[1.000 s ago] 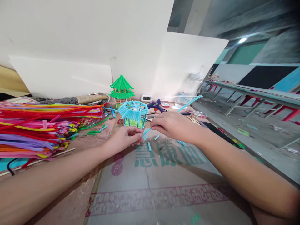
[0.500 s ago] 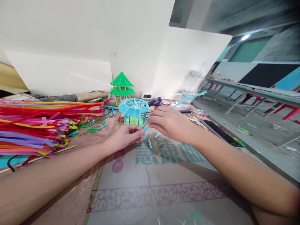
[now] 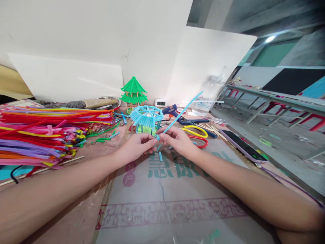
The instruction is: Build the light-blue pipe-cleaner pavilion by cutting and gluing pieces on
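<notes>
There, at the middle of the counter (image 3: 83, 159), the two hands met, fingertips almost touching. The right hand (image 3: 177, 139) pinched the near end of a long blue stem (image 3: 179, 117), which slanted up and away to the right. The left hand (image 3: 138, 145) was closed around the same near end, thumb and fingers pressed together; whether it also held a cut piece I could not tell. Just beyond the fingers stood the blue pavilion (image 3: 146, 119), its fringed roof level with the knuckles, near but not touching them. A few short blue bits (image 3: 160, 156) lay on the printed sheet (image 3: 175, 203) just below the hands.

Farther back, near the wall, stood a green pavilion (image 3: 133, 93), upright, with a small clock (image 3: 160, 102) to its right. A glue gun (image 3: 170, 110) lay right of the blue pavilion. To the right of the hands lay yellow-handled scissors (image 3: 194, 131) and a red-handled pair (image 3: 200, 141), just beside each other. A phone (image 3: 240, 145) lay flat farther right, close to the counter's edge. On the left, a big heap of coloured stems (image 3: 50, 135) filled that side, well apart from the hands.
</notes>
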The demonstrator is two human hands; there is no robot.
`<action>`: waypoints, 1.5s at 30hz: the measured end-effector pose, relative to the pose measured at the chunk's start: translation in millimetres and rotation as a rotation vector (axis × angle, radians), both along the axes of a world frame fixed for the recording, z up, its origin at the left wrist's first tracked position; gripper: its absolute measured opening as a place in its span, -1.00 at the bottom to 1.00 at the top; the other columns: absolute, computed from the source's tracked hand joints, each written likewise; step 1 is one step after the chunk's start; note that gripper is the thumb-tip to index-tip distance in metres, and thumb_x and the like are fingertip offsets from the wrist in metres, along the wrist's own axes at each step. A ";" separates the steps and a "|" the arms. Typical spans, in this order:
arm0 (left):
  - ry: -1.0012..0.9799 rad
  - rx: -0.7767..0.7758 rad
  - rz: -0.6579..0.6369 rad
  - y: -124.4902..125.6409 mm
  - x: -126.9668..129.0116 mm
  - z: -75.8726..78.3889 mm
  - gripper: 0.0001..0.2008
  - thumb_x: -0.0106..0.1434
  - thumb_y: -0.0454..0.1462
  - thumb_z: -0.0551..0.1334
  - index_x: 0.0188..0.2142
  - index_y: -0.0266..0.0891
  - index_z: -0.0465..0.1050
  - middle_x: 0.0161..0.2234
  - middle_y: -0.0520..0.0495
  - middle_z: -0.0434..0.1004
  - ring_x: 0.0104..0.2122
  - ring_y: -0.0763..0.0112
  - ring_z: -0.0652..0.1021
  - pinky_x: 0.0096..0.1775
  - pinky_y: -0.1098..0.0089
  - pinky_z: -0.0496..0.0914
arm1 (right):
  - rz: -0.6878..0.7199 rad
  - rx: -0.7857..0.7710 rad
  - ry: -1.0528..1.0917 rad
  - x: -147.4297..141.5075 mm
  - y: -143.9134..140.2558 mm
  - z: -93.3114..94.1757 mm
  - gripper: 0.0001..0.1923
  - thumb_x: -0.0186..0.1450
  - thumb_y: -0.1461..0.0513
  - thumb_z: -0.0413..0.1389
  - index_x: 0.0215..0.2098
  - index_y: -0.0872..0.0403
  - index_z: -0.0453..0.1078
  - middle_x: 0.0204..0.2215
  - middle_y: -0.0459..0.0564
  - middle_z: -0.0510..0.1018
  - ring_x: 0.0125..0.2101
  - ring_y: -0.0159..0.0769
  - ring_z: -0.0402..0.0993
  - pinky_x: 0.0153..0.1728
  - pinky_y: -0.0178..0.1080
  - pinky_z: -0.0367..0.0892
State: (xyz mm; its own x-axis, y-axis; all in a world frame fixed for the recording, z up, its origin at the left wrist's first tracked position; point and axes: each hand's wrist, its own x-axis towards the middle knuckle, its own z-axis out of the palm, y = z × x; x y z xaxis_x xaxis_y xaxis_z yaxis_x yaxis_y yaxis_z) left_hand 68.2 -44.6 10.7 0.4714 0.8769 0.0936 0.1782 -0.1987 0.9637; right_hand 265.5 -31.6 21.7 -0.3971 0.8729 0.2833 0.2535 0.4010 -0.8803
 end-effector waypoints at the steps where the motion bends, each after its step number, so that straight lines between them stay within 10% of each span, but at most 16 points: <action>1: 0.010 0.001 0.003 -0.1 0.0 0.6 -0.65 0.24 0.01 0.22 -0.39 -0.26 0.42 -0.49 0.02 0.48 -0.53 0.53 0.41 -0.48 0.50 0.25 | -0.018 -0.002 0.022 -2.6 -1.7 -0.1 -0.66 0.22 -0.02 0.18 -0.24 0.08 0.40 -0.48 -0.11 0.50 -0.49 -0.37 0.39 -0.42 -0.28 0.35; 45: 0.016 -0.039 -0.009 2.5 0.8 1.2 -0.65 0.17 -0.01 0.27 -0.39 -0.28 0.49 -0.44 -0.04 0.55 -0.53 0.51 0.42 -0.46 0.47 0.30 | -0.040 0.098 0.002 -9.0 -6.6 -1.0 -0.73 0.23 0.06 0.18 -0.47 0.07 0.33 -0.56 -0.16 0.41 -0.53 -0.42 0.30 -0.46 -0.31 0.24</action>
State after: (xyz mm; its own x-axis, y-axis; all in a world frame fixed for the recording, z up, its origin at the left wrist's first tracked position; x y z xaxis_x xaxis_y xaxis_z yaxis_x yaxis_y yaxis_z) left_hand 69.1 -42.1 11.9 0.4802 0.8756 0.0517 0.1922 -0.1626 0.9678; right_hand 256.6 -38.1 20.7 -0.3615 0.8562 0.3690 0.2691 0.4748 -0.8379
